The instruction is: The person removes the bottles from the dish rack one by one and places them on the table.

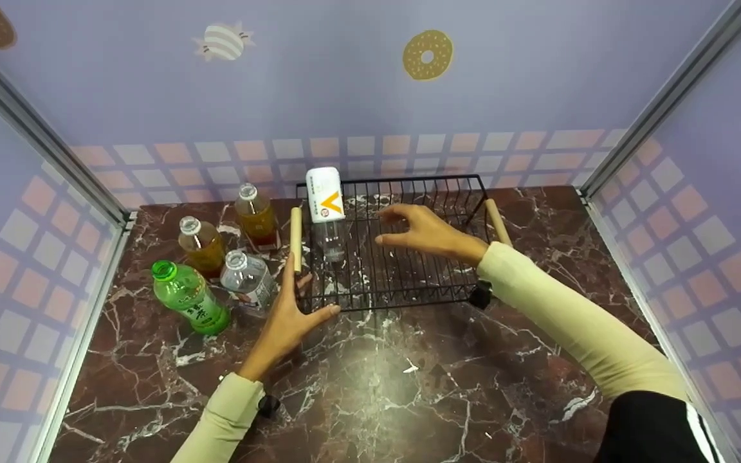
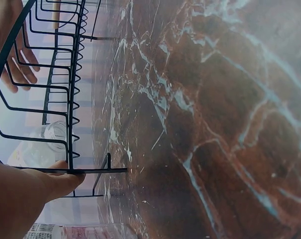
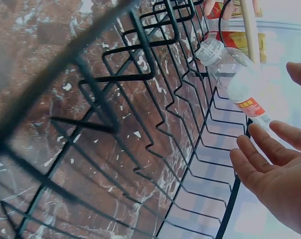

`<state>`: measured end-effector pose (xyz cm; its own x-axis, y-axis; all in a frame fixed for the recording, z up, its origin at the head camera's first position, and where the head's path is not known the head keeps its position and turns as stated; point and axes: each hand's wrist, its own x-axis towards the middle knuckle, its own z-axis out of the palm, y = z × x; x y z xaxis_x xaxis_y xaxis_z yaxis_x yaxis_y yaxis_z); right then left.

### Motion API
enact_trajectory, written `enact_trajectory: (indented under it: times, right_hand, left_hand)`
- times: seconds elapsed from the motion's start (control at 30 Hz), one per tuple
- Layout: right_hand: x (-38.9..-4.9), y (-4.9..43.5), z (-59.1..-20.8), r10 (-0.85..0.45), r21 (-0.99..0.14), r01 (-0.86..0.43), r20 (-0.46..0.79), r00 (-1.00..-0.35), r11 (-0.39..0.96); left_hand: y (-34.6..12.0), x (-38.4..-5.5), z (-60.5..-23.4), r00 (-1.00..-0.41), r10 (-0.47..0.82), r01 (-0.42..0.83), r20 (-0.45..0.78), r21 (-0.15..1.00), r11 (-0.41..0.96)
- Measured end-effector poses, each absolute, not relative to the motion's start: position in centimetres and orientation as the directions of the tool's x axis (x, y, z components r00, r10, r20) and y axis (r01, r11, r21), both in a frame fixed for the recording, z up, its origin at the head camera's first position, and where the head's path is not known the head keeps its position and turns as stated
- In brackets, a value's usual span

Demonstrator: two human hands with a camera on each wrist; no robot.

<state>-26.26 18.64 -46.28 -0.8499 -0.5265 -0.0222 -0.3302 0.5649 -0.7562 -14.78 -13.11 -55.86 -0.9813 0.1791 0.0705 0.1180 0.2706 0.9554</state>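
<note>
A black wire dish rack (image 1: 402, 299) with wooden end handles stands on the marbled tabletop. My left hand (image 1: 288, 315) holds its front left corner, thumb along the front rail and fingers by the left handle (image 1: 296, 238). In the left wrist view, the hand's fingers (image 2: 65, 181) lie against the end wire. Inside the rack's left end, a clear plastic bottle (image 1: 325, 193) with a white-and-orange label stands neck down, tilted. My right hand (image 1: 425, 230) hovers over the rack, right of this bottle. In the right wrist view, its fingers (image 3: 269, 149) are spread, apart from the bottle (image 3: 235, 74).
Left of the rack stand a green bottle (image 1: 193, 299), a clear bottle (image 1: 248, 280) and two bottles of amber drink, one in front (image 1: 202, 247) and one farther back (image 1: 256, 222). Patterned purple panels (image 1: 345, 96) enclose the tabletop at the back and sides.
</note>
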Motion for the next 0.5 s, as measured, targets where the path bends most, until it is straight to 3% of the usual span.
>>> enact_trajectory:
  times: [0.5]
  right_hand:
    - [-29.5,14.8,-47.7,-0.551,-0.716,-0.354,-0.05,-0.833,0.601]
  left_hand:
    - [-13.0,-14.7,-56.1,-0.982,0.171,0.124,0.081,0.957,0.263]
